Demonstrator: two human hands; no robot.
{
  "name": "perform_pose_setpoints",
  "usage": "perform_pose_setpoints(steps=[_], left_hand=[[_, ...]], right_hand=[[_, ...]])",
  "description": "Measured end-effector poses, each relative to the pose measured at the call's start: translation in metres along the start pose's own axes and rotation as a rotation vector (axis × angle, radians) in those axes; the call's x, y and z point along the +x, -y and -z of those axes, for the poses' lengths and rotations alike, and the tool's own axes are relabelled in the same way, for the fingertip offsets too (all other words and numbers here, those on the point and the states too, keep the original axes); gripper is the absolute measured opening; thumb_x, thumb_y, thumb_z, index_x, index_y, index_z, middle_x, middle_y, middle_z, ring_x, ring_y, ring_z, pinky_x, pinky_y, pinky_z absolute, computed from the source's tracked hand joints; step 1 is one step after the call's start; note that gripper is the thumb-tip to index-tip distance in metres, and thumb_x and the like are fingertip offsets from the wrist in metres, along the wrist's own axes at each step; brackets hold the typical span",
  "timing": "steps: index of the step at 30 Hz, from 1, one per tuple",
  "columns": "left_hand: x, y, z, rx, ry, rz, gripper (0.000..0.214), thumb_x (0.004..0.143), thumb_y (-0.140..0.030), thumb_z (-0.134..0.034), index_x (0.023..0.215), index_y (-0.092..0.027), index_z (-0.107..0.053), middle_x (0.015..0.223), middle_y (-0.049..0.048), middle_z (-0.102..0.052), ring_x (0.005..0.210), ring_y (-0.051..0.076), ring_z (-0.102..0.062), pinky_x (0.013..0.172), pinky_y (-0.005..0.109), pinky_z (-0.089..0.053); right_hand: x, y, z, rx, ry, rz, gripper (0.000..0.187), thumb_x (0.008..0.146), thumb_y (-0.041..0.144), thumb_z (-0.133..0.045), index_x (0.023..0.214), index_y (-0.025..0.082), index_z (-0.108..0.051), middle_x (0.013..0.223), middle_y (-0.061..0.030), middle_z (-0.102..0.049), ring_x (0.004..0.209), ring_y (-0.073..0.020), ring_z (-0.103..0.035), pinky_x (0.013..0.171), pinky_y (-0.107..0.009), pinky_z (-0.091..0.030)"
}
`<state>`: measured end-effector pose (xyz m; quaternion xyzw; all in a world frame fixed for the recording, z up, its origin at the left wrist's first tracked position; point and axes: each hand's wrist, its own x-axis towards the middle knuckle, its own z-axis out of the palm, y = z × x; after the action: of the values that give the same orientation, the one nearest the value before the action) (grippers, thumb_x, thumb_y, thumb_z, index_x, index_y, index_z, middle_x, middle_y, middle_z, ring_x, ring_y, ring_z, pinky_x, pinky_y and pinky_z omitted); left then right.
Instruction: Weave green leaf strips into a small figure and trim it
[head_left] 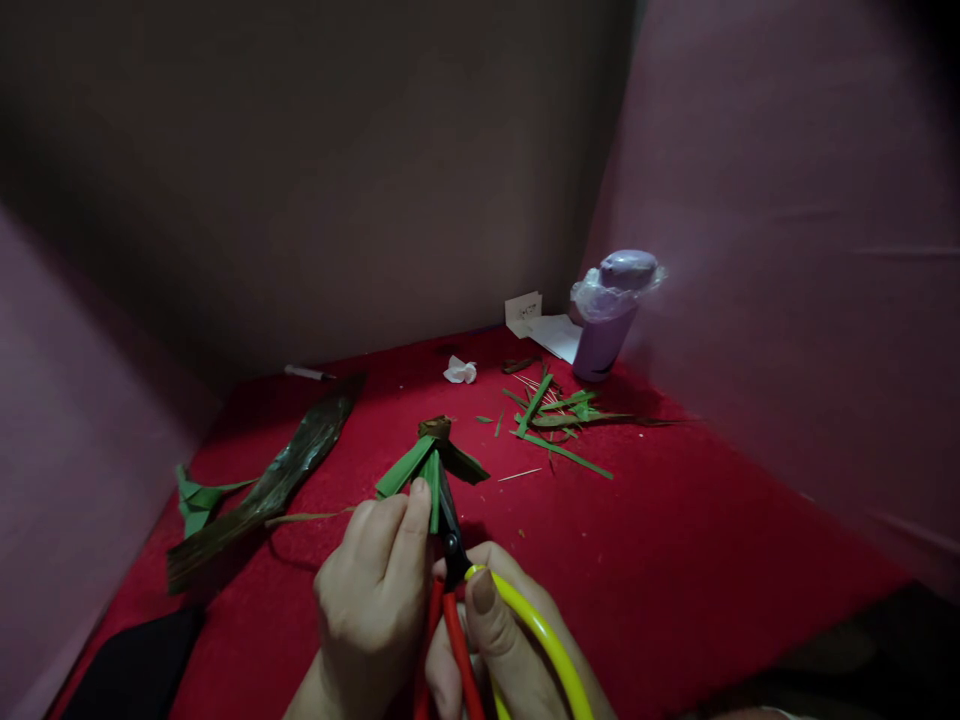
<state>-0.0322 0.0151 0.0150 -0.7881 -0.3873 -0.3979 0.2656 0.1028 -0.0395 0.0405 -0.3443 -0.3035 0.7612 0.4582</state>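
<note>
Folded leaf piece (432, 470): above the red cloth (675, 560), just beyond the left hand (373, 590)
Left grip: pinching a green strip (433, 510) — best held taut
Right hand (517, 655): grasping red-and-yellow scissors (452, 545) beside it
Cutting: should go safest with fingertips clear

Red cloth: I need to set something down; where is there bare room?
The widest bare patch of red cloth, tiny specks aside, lies between the right hand, the cut leaf strips and the pink right wall. A smaller one lies between the long dark leaf and crumpled white paper. It is crowded in front of the purple bottle.
</note>
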Motion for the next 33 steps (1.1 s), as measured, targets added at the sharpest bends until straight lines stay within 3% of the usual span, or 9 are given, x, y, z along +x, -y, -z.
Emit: perform_pose_setpoints(steps=[5, 17, 33], left_hand=[[-0.001, 0.001, 0.000, -0.008, 0.001, 0.014, 0.042, 0.080, -0.003, -0.059, 0.121, -0.011, -0.058, 0.084, 0.0107, -0.066, 0.073, 0.018, -0.057, 0.065, 0.029, -0.048], [0.003, -0.001, 0.002, -0.027, -0.004, -0.007, 0.034, 0.078, 0.001, -0.060, 0.111, -0.002, -0.060, 0.082, 0.0136, -0.065, 0.074, 0.020, -0.057, 0.066, 0.030, -0.048], [0.001, -0.003, 0.001, -0.053, -0.001, -0.007, 0.028, 0.080, -0.001, -0.059, 0.108, 0.000, -0.061, 0.083, 0.0149, -0.065, 0.076, 0.020, -0.057, 0.067, 0.030, -0.048]], right_hand=[[0.002, -0.002, 0.003, -0.056, 0.025, 0.037, 0.058, 0.075, 0.075, -0.049, 0.089, 0.019, -0.045, 0.050, 0.0059, -0.047, 0.038, -0.0073, -0.042, 0.039, -0.018, -0.032], [0.002, 0.001, 0.004, -0.060, 0.052, 0.054, 0.056, 0.076, 0.073, -0.050, 0.089, 0.019, -0.044, 0.051, 0.0074, -0.044, 0.040, -0.0055, -0.041, 0.040, -0.016, -0.035], [0.005, -0.010, 0.005, -0.078, 0.051, 0.109, 0.057, 0.076, 0.074, -0.051, 0.090, 0.019, -0.043, 0.048, 0.0094, -0.039, 0.039, -0.0047, -0.033, 0.039, -0.016, -0.029]])
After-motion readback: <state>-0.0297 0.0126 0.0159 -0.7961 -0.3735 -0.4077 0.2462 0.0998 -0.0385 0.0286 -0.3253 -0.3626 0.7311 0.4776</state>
